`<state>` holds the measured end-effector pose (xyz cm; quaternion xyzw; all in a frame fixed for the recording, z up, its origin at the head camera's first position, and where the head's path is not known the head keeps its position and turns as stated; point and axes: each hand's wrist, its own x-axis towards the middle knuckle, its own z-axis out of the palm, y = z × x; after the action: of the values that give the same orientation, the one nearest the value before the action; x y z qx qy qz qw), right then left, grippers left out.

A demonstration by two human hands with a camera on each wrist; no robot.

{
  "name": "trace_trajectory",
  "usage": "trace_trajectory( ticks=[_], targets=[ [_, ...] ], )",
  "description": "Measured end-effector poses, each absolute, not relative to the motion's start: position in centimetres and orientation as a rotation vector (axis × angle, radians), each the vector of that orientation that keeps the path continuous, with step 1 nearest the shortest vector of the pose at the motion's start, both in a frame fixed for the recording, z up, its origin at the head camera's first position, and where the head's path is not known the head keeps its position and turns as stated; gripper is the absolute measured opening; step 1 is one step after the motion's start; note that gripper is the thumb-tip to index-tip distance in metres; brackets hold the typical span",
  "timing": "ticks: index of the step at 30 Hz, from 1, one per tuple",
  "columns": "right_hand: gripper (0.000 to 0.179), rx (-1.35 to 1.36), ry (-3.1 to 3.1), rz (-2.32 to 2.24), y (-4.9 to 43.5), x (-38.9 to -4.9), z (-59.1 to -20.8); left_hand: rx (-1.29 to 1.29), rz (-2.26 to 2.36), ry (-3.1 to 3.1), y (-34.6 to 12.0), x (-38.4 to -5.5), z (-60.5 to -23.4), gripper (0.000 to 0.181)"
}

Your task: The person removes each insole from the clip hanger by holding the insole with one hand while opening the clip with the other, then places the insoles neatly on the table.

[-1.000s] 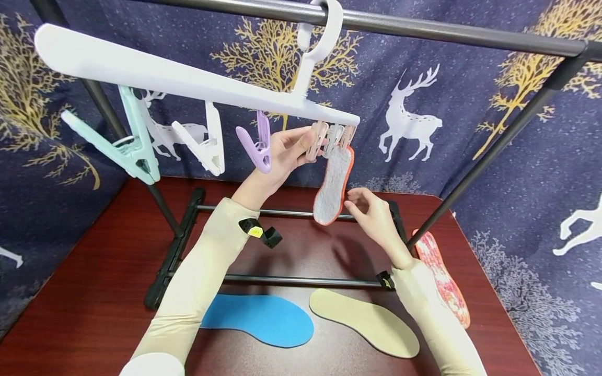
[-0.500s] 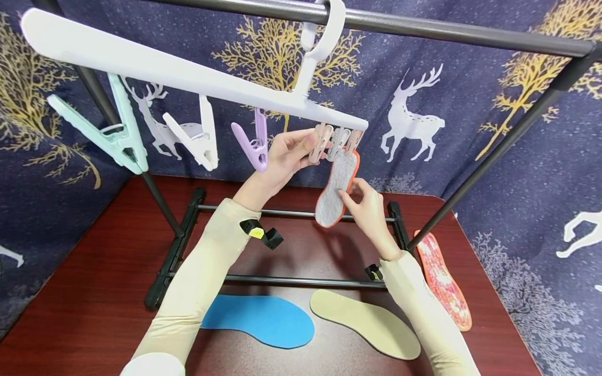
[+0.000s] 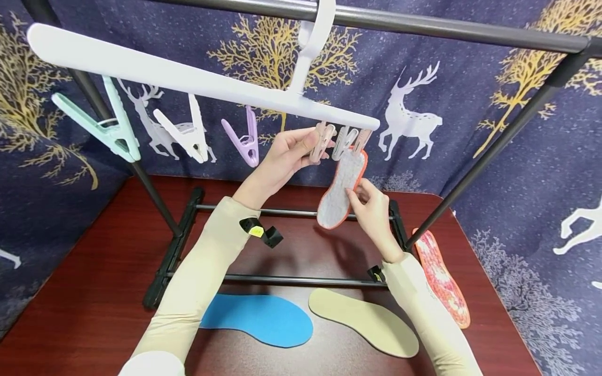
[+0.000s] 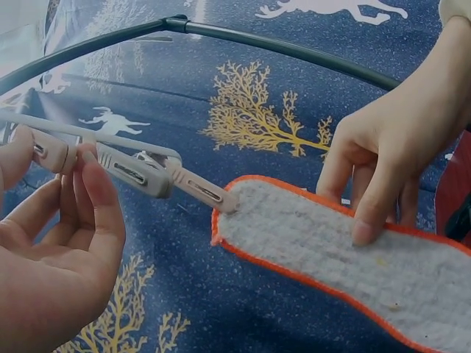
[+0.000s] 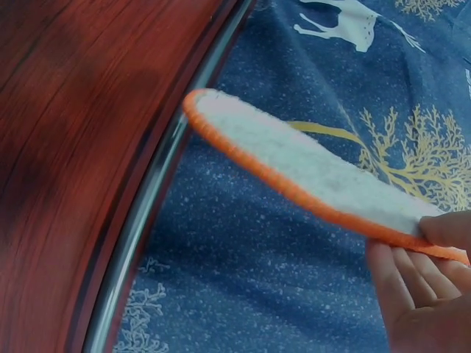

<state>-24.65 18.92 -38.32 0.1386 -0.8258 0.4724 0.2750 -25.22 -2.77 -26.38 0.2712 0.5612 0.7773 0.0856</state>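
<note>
A grey insole (image 3: 333,203) with an orange edge hangs from a pale pink clothespin (image 3: 362,140) at the right end of the white hanger (image 3: 226,89). My right hand (image 3: 373,211) pinches the insole's side between thumb and fingers; the right wrist view shows the thumb on the grey face (image 5: 294,162). With its thumb and fingertips, my left hand (image 3: 286,155) pinches another pale pink clothespin (image 4: 50,151). Between these two clips hangs a grey clothespin (image 4: 136,170), apart from the left hand's clip in the head view.
Mint (image 3: 115,130), white (image 3: 185,133) and purple (image 3: 245,141) clothespins hang left. The hanger hooks over a black rack bar (image 3: 423,31). On the table lie blue (image 3: 263,318), beige (image 3: 367,321) and red patterned (image 3: 442,277) insoles. A deer-print cloth hangs behind.
My right hand has come up from beside the insole and now pinches it. The insole and hanger's right end have shifted right. The gap beside the left hand's clip has widened.
</note>
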Motion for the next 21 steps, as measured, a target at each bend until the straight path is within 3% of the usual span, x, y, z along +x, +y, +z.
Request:
trace_trajectory(
  ticks=[21],
  targets=[
    [0.011, 0.357, -2.095, 1.173, 19.6, -22.9, -38.0, 0.726, 2.313, 1.676, -2.9, -25.6, -28.4, 0.033]
  ],
)
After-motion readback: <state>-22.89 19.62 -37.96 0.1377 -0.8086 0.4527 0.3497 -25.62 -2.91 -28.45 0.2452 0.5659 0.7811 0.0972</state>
